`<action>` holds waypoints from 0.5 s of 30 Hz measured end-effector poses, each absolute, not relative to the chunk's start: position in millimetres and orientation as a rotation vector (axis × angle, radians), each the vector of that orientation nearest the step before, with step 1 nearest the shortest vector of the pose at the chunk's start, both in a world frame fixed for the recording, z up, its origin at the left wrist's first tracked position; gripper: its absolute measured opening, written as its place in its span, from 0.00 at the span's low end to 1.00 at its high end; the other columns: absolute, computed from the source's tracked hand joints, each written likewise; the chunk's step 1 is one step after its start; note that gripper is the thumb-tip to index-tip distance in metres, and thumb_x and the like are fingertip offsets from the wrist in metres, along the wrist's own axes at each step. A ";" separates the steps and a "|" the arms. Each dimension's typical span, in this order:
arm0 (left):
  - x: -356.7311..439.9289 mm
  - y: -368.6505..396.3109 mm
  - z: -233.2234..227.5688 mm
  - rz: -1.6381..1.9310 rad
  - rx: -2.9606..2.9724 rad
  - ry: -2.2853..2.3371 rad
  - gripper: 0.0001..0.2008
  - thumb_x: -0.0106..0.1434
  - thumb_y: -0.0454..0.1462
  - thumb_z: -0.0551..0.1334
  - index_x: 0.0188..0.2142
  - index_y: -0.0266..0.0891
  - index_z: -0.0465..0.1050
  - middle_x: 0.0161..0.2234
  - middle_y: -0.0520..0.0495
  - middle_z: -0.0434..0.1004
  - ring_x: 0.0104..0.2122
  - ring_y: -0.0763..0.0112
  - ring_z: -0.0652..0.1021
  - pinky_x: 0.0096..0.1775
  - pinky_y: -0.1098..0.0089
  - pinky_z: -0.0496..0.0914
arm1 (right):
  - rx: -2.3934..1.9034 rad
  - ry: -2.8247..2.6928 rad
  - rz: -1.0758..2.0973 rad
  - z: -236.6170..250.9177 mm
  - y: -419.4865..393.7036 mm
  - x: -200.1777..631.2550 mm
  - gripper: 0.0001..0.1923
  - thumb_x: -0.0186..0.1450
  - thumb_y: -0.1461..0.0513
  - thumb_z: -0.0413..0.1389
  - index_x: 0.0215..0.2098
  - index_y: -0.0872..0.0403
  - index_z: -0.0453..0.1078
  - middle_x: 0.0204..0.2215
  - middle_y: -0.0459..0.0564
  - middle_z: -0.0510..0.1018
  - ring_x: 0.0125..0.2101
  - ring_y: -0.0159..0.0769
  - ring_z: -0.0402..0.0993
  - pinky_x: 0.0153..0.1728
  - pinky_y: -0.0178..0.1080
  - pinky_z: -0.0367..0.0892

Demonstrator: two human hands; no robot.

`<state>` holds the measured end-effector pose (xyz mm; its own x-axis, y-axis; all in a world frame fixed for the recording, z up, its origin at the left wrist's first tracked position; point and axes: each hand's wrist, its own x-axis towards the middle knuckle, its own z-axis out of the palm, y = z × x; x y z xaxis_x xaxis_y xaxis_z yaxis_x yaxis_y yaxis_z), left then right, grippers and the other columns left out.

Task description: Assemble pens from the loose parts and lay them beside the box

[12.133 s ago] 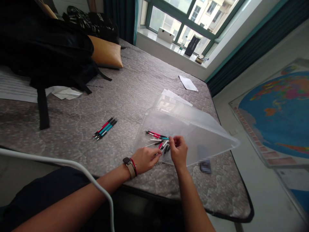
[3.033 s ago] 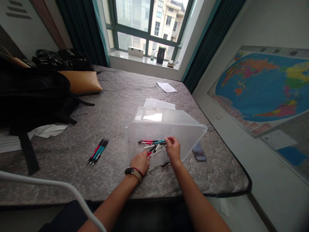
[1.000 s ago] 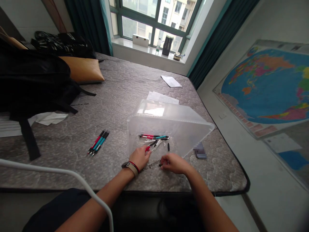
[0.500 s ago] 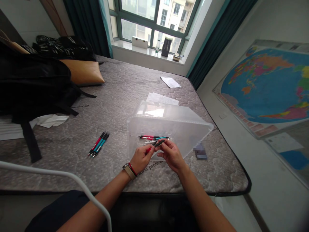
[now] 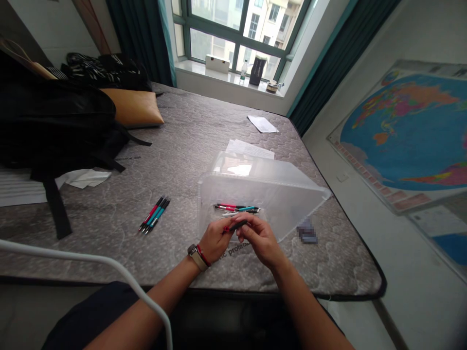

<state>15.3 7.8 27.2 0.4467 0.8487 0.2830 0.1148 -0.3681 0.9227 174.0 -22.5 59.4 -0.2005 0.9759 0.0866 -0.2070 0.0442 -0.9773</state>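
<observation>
My left hand (image 5: pixel 215 239) is closed on a pen (image 5: pixel 238 225) with a black barrel and a red part near the fingers. The fingers of my right hand (image 5: pixel 261 239) close around the black end of the same pen, so both hands meet on it. Just beyond them a clear plastic box (image 5: pixel 292 194) lies on its side, its opening towards me. Inside it several pens (image 5: pixel 233 207) in red, teal, black and white lie together, partly hidden by my hands. To the left, a small row of red, teal and black pens (image 5: pixel 155 215) rests on the mattress.
The quilted grey mattress (image 5: pixel 189 141) carries everything. A black backpack (image 5: pixel 54 116) and tan cushion (image 5: pixel 134 108) are at the left. Papers (image 5: pixel 251 148) lie behind the box, a blurred small item (image 5: pixel 307 231) to its right. A white cable-like tube (image 5: pixel 91 259) crosses the lower left.
My hands have drawn closer together around the pen, and the right fingers now curl over its black end. The view has shifted slightly. The box and the pens on the mattress stay put.
</observation>
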 end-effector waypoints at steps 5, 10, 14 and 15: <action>13.0 8.2 20.0 1.057 1.798 0.831 0.13 0.68 0.38 0.52 0.43 0.39 0.75 0.36 0.46 0.78 0.38 0.65 0.77 0.44 0.67 0.68 | -0.911 -1.274 1.372 63.3 -26.3 171.5 0.10 0.65 0.56 0.58 0.44 0.49 0.75 0.46 0.51 0.73 0.33 0.33 0.69 0.31 0.36 0.67; 11.7 8.7 22.2 1.021 1.844 0.853 0.15 0.69 0.40 0.50 0.41 0.39 0.75 0.33 0.46 0.77 0.36 0.66 0.75 0.43 0.67 0.68 | -0.935 -1.226 1.371 62.4 -26.4 172.6 0.11 0.64 0.55 0.58 0.43 0.49 0.74 0.45 0.51 0.74 0.33 0.33 0.69 0.31 0.36 0.67; 13.1 9.9 22.5 0.974 1.819 0.932 0.16 0.70 0.43 0.50 0.41 0.38 0.75 0.29 0.48 0.75 0.31 0.69 0.74 0.37 0.70 0.66 | -1.052 -1.110 1.338 51.8 -18.2 177.4 0.13 0.63 0.54 0.59 0.44 0.51 0.73 0.38 0.50 0.75 0.32 0.33 0.69 0.29 0.34 0.67; 13.9 10.3 21.8 0.955 1.790 0.950 0.17 0.69 0.44 0.51 0.44 0.39 0.74 0.28 0.49 0.74 0.29 0.69 0.73 0.36 0.70 0.66 | -1.100 -1.079 1.320 47.9 -15.7 179.3 0.13 0.63 0.54 0.59 0.43 0.51 0.73 0.37 0.50 0.75 0.32 0.33 0.69 0.29 0.33 0.66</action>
<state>13.9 10.3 21.8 0.4140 0.8834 0.2195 0.2149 -0.3292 0.9195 179.3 -15.7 47.9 -0.0186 0.9993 -0.0318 -0.1682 -0.0344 -0.9852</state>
